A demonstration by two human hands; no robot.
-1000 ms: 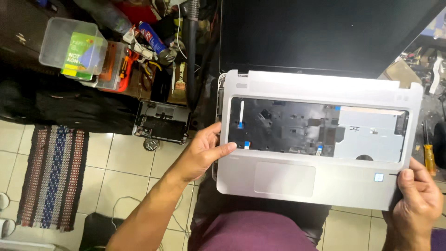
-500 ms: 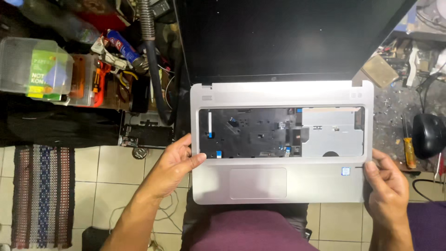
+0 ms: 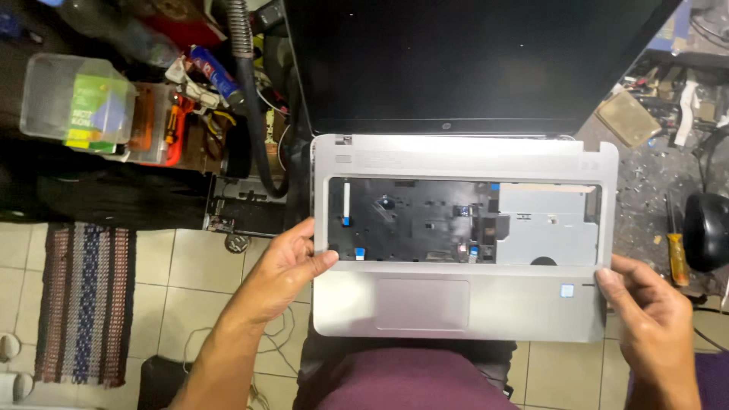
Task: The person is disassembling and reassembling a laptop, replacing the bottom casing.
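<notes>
Two hands, left hand [image 3: 285, 266] and right hand [image 3: 653, 319], are each gripping one laptop [image 3: 425, 304] by its side edges.

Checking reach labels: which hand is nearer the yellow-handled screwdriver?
Right. The right hand grips the laptop at its right edge, just beside the screwdriver. The left hand holds the far left edge.

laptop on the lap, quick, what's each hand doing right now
Left hand: closed on the left edge of the silver laptop base, thumb on top.
Right hand: gripping the base's front right corner.
</notes>
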